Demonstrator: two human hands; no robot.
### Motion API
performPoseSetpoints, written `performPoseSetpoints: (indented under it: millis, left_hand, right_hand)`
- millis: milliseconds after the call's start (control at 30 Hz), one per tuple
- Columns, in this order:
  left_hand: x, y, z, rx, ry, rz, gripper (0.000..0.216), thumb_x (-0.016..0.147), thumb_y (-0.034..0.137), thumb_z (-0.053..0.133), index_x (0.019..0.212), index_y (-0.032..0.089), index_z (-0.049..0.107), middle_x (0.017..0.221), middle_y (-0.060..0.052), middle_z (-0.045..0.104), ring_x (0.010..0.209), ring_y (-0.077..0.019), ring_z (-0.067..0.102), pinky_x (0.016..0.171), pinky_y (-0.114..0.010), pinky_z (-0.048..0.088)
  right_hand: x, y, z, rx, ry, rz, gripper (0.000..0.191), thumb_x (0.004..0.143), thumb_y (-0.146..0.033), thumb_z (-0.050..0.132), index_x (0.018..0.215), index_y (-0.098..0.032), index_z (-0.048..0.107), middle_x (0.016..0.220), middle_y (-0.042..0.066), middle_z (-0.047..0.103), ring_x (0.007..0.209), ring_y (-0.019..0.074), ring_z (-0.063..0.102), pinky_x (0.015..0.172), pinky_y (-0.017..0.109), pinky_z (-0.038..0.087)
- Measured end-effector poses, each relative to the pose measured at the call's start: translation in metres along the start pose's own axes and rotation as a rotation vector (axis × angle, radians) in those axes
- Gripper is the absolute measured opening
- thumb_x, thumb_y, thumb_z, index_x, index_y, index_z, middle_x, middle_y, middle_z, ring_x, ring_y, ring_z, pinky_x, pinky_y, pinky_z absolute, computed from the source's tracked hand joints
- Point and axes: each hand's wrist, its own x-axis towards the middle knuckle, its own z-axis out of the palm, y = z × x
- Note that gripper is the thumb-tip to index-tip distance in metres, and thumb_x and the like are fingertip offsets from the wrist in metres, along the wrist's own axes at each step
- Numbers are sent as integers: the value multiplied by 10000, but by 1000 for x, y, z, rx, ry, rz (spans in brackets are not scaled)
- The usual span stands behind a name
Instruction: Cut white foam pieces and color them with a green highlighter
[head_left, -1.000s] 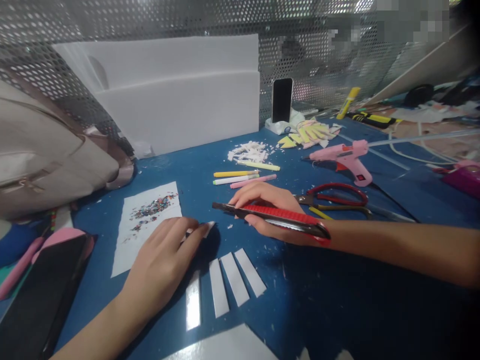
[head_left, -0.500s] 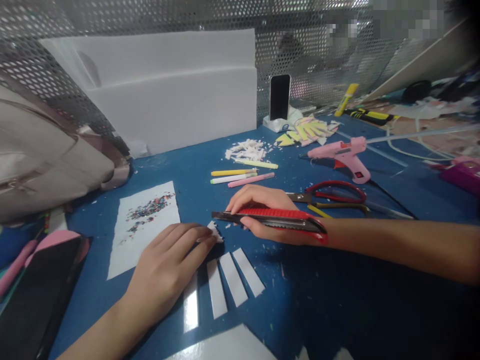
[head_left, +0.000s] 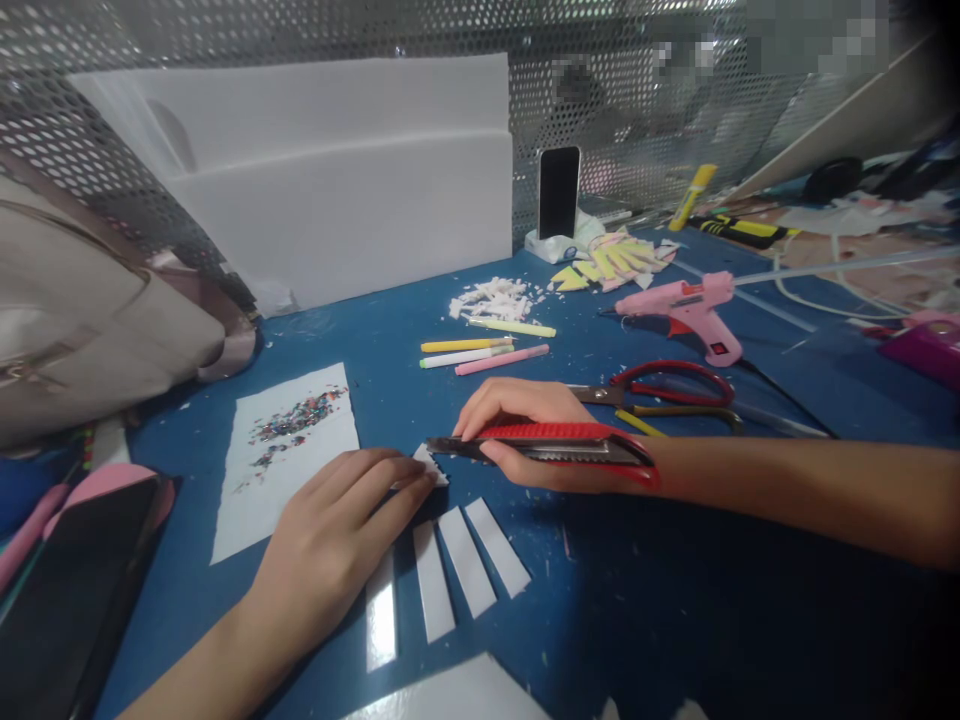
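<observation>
Mostly under left hand (head_left: 337,535), a white strip (head_left: 432,463); cutter (head_left: 559,433) in right hand (head_left: 525,402).

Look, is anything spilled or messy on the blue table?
Yes. White scraps lie heaped by the pens, and glitter bits are scattered over a paper sheet. The right hand grips a red cutter.

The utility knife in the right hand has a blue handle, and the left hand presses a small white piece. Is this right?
Not quite: in the head view the utility knife in the right hand has a red handle, not blue. The left hand does press the small white piece.
</observation>
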Motion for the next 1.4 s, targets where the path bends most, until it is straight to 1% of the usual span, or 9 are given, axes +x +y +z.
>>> performPoseSetpoints:
  millis: [167,267,400,500,700,933,1167,1267,1400]
  left_hand:
    - [-1,0,-1,-14,-9,-3,208,932,170,517,1113,154,619,1046,-73,651,979,-207,580,830,-355,493]
    - [-2,-2,0,-20,-21,-7,225,928,152,520,1133,155,612,1063,-73,644,998,-210,568,843,-360,490]
    - [-3,-2,1,-27,-15,-3,213,921,151,535,1117,137,616,1052,-79,636,1000,-208,559,848,-357,487]
    - [-3,-1,2,-20,3,0,200,922,170,543,1102,131,621,1028,-78,633,979,-202,559,829,-352,491]
    - [-3,0,1,-13,-1,1,201,913,158,556,1097,125,629,1009,-79,637,973,-205,568,810,-355,506]
    - [-1,-2,1,-10,-3,16,203,899,166,585,1092,125,632,996,-81,635,956,-208,569,797,-363,513]
    - [-1,-2,1,-18,-5,10,202,911,163,563,1098,125,629,994,-82,633,962,-206,566,802,-355,512]
    - [-1,-1,0,-16,-8,16,210,901,166,580,1103,133,630,989,-77,638,952,-207,571,791,-354,515]
    - [-2,-1,0,-15,-3,4,209,904,159,570,1103,132,627,1016,-82,641,966,-212,575,806,-363,513]
  right_hand:
    - [0,0,0,-11,-3,-14,132,798,-107,541,880,-157,632,895,56,694,829,147,653,794,305,536]
    - [-2,2,1,-21,4,-70,114,803,-103,542,876,-161,607,896,55,685,830,143,650,783,294,535]
    - [-4,4,2,-98,-51,-177,132,795,-82,519,890,-156,573,892,71,668,849,155,639,767,299,536]
    - [-5,3,2,-128,-60,-232,161,787,-66,509,911,-154,564,893,76,665,850,157,636,754,297,539]
    - [-5,6,2,-95,17,-218,148,817,-79,529,936,-150,581,918,60,665,855,129,624,790,283,529]
    - [-3,2,1,-115,-45,-215,169,801,-42,534,926,-132,604,914,81,681,876,143,640,802,291,537]
    - [-4,4,2,-99,11,-224,164,809,-53,554,946,-131,599,933,75,675,887,130,640,824,280,538]
    - [-2,4,2,-126,-35,-222,156,823,-54,550,948,-136,595,942,82,674,911,138,640,838,288,539]
    - [-1,3,4,-122,-75,-212,151,825,-65,540,943,-153,575,933,82,675,887,151,641,787,297,549]
